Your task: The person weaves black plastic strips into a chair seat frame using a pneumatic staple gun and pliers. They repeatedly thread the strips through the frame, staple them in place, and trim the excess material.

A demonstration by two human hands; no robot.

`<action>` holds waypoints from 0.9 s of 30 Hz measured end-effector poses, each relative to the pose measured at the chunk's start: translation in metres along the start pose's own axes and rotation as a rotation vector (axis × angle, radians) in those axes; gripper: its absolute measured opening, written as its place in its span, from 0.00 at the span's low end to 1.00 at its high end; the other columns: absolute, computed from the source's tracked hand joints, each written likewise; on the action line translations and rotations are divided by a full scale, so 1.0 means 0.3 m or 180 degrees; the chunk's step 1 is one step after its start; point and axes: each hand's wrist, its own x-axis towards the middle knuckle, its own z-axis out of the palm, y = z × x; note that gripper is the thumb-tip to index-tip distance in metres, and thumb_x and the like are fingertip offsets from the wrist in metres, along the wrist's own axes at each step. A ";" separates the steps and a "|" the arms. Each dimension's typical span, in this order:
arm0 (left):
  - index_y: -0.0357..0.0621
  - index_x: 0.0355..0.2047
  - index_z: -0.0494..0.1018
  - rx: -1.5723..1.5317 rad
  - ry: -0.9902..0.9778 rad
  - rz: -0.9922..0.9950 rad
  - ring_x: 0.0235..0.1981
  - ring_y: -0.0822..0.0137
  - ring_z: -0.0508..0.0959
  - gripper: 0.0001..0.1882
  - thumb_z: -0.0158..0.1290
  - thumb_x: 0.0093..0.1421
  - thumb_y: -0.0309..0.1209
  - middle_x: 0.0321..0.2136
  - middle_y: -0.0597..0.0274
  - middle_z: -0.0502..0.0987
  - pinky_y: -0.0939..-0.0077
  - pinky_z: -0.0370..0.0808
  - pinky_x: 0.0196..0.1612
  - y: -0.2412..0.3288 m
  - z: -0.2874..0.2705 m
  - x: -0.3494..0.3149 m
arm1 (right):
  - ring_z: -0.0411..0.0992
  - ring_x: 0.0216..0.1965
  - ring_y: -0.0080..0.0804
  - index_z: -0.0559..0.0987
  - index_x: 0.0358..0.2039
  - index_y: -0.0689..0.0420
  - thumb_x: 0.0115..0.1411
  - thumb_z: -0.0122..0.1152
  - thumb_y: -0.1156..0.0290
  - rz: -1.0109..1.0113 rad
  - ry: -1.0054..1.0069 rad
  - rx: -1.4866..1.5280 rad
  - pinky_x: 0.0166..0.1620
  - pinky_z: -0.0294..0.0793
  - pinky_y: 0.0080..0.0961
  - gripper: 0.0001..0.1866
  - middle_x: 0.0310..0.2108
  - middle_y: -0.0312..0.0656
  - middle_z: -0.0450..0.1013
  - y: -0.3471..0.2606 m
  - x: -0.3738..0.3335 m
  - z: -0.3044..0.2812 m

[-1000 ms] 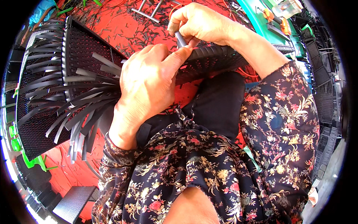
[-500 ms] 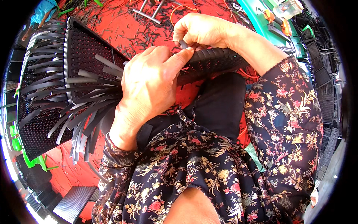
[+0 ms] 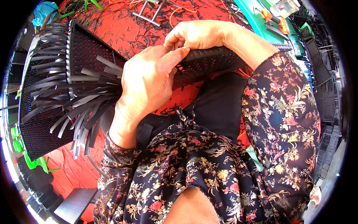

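A black woven plastic piece point(image 3: 216, 61) with a strip-wrapped rim lies across my lap. My left hand point(image 3: 145, 80) is closed over this rim, its thumb pressed along the top. Against its fingertips, my right hand point(image 3: 199, 35) bends in from the far side with its fingers pinched. A flat black strip appears between the right fingers in the earlier frame; now the fingers mostly hide it. Loose black strips point(image 3: 95, 104) fan out leftward from beneath my left hand. Another woven panel point(image 3: 91, 48) stands left of it, with strip ends hanging along its edge.
Dark strip scraps litter the red floor covering point(image 3: 123, 33). A metal stand point(image 3: 149, 16) is at the far side. Orange-handled tools point(image 3: 283, 26) and a clear container point(image 3: 285, 7) rest on a green table point(image 3: 257, 20) at far right. A woven stool point(image 3: 74, 203) stands lower left.
My right hand has shifted slightly left and nearer, its fingers now against my left hand's. The strip end seen between them is now mostly covered. My left hand stays on the rim.
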 end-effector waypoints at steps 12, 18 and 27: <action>0.44 0.40 0.75 -0.0196 0.0216 0.0033 0.27 0.53 0.74 0.20 0.56 0.43 0.21 0.23 0.57 0.71 0.65 0.72 0.30 -0.028 0.020 -0.014 | 0.69 0.41 0.39 0.76 0.31 0.54 0.42 0.67 0.67 -0.1862 0.3139 -0.2678 0.45 0.67 0.35 0.15 0.38 0.39 0.70 -0.001 -0.179 0.274; 0.44 0.40 0.75 -0.0134 0.0174 -0.0043 0.28 0.54 0.74 0.21 0.57 0.42 0.21 0.22 0.58 0.71 0.65 0.72 0.30 -0.036 0.019 -0.021 | 0.71 0.41 0.40 0.76 0.26 0.55 0.45 0.62 0.72 -0.2634 0.3438 -0.3097 0.43 0.69 0.39 0.06 0.37 0.41 0.71 0.030 -0.159 0.266; 0.43 0.38 0.74 -0.0110 0.0231 -0.0137 0.29 0.55 0.75 0.19 0.58 0.42 0.21 0.24 0.58 0.72 0.64 0.72 0.31 -0.033 0.030 -0.040 | 0.77 0.36 0.46 0.72 0.30 0.62 0.52 0.61 0.80 -0.2706 0.3137 -0.2383 0.46 0.71 0.45 0.07 0.29 0.45 0.74 -0.058 -0.225 0.238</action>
